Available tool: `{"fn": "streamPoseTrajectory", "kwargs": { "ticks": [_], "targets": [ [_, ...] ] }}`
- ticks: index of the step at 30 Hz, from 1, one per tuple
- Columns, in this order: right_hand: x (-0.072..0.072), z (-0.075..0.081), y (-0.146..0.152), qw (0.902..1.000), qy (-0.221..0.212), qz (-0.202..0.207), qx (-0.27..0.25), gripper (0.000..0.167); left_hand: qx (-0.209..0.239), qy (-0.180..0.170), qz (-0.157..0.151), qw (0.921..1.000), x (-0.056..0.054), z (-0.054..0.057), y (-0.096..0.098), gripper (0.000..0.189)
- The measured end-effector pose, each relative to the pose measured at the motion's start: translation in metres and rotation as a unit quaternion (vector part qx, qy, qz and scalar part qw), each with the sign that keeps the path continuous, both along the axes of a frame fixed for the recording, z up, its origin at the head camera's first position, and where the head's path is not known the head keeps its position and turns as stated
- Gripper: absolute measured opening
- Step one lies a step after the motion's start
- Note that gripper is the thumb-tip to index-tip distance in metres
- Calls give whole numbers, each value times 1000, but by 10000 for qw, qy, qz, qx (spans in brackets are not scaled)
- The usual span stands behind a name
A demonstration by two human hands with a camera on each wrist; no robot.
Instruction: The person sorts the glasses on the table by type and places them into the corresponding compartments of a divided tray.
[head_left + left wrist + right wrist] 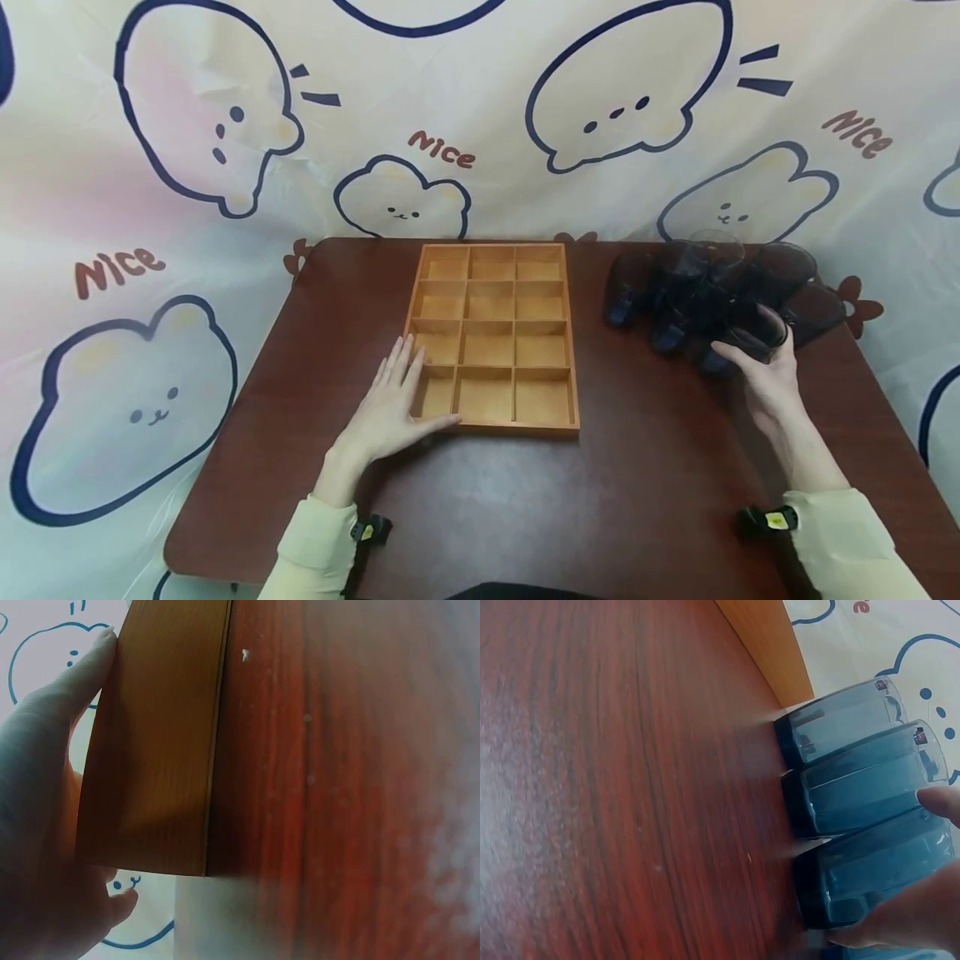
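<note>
My left hand (390,417) rests with straight, spread fingers over the front left corner of a wooden compartment tray (517,430). In the left wrist view the thumb lies along the top edge of the tray's side wall (165,735). At the right, my right hand (772,383) grips a dark blue drinking glass (877,862), thumb on the near side and fingers at the far side of its rim. It is the nearest of several upright blue glasses (630,287) grouped closely; two of them, a middle glass (866,784) and a farther glass (840,724), line up beside it.
The brown wooden table (480,508) carries the tray at its middle and the glasses at its back right. A cloth backdrop (502,92) with bear drawings hangs behind the table and round its sides. Each wrist wears a small black strap device (768,521).
</note>
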State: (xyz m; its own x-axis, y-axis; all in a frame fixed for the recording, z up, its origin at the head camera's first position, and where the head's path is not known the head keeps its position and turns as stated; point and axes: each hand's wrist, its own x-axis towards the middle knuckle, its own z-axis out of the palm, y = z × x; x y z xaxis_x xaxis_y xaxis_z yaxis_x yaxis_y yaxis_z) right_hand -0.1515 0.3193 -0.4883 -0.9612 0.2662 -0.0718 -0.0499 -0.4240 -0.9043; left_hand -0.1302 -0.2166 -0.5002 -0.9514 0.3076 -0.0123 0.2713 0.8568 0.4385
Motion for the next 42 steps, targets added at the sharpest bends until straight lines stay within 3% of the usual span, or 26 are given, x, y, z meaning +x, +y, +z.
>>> {"fn": "streamPoseTrajectory", "kwargs": {
  "ticks": [10,14,18,23,26,30,37,42],
  "targets": [
    [7,0,1,9992,210,319,109,76,-46,-40,13,10000,0,2,1,124],
    [11,4,1,9978,181,484,412,75,-54,-9,49,10000,1,2,1,124],
    [16,9,2,9922,21,578,1104,72,-13,-32,79,10000,2,2,2,124],
    [20,12,1,9721,-37,316,2326,76,7,-24,88,10000,3,2,2,124],
    [22,14,-4,9422,-146,126,3345,80,5,-42,103,9999,3,3,2,124],
    [26,16,-10,9105,-204,62,4131,75,-5,-66,131,9999,3,3,2,124],
    [27,16,-18,9157,209,138,4010,60,28,-7,95,10000,2,2,2,124],
    [26,15,-26,9088,390,187,4150,63,24,50,82,10000,2,1,1,124]
  ]
}}
